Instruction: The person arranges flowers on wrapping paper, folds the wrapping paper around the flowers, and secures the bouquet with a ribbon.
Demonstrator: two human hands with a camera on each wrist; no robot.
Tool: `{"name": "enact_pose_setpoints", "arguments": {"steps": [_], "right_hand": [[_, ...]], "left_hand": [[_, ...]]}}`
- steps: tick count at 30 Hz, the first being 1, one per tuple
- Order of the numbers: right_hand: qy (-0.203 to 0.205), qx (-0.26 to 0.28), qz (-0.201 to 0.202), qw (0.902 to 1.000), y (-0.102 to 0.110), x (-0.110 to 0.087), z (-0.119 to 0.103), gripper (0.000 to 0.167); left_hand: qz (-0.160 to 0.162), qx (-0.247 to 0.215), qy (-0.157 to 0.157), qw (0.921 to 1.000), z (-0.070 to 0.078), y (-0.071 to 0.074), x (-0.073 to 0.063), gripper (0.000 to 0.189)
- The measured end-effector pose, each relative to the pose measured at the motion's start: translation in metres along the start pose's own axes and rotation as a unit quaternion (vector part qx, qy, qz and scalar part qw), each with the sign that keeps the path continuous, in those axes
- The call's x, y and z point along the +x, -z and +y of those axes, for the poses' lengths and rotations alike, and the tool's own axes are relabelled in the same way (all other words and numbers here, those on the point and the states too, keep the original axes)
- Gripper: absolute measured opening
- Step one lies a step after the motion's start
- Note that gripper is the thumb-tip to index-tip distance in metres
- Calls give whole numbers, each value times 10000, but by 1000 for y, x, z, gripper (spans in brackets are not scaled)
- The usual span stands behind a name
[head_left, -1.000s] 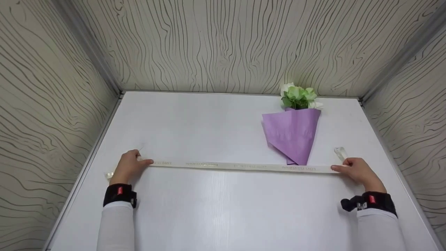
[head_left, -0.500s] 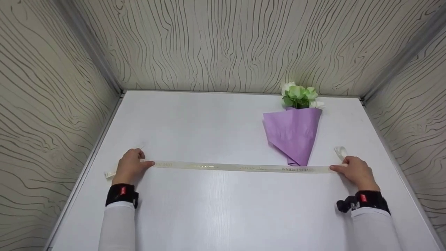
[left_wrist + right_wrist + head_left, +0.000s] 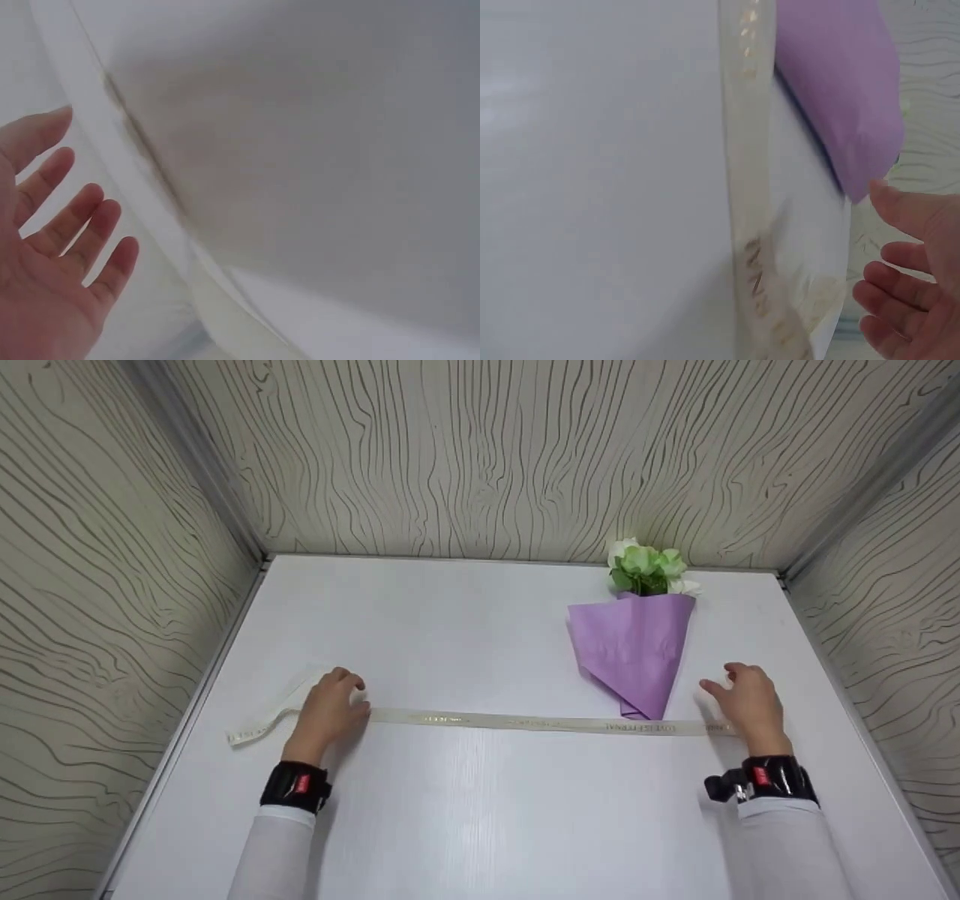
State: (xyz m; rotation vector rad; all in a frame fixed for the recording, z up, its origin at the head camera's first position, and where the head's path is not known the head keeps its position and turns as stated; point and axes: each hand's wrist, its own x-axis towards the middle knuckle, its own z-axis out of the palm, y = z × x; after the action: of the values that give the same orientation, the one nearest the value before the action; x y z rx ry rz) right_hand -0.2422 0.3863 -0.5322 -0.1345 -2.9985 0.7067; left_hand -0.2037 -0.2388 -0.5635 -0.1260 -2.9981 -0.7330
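A long cream ribbon [image 3: 525, 722] with gold lettering lies stretched across the white table in the head view. Its left end doubles back in a loose bend. My left hand [image 3: 328, 712] hovers over the left part of the ribbon; in the left wrist view its fingers [image 3: 90, 217] are spread and hold nothing. Above the ribbon's right end is my right hand [image 3: 752, 709], relaxed and without anything in its grasp. Beyond the ribbon's right half lies a bouquet [image 3: 637, 652] in purple paper, its foot close to the ribbon. Behind my right hand, the ribbon's right end is hidden.
Green and white flowers [image 3: 649, 566] top the bouquet near the table's back edge. Patterned walls [image 3: 480, 457] enclose the white table [image 3: 465, 825] at the back and both sides.
Both hands have let go of the ribbon. The left hand has moved to the right, baring the ribbon's left end; the right hand has shifted slightly left and away from me.
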Motion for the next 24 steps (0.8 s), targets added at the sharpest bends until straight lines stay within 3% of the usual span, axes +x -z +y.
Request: {"name": "enact_pose_setpoints", "arguments": {"steps": [3,6,11,16,24], "right_hand": [[-81,368,-3,9993,-7,8,-20,62],[-431,623,-221,9969,-16,15,-37,61],[-1167,872,-765,9864,-28,19,-51,63],[-1735,944,-963,9756,-37,23,-59,59],[-2194,947,-901,9668,-47,25,-72,74]], "left_hand": [[-115,160,-362,9991,27,-13,0,32],[-307,386,-681,9965,50,-28,1,38],[-582,700,-1036,9904,75,-49,4,43],[-635,746,-973,9904,88,-58,5,42],[-567,698,-792,9928,91,-62,6,40]]}}
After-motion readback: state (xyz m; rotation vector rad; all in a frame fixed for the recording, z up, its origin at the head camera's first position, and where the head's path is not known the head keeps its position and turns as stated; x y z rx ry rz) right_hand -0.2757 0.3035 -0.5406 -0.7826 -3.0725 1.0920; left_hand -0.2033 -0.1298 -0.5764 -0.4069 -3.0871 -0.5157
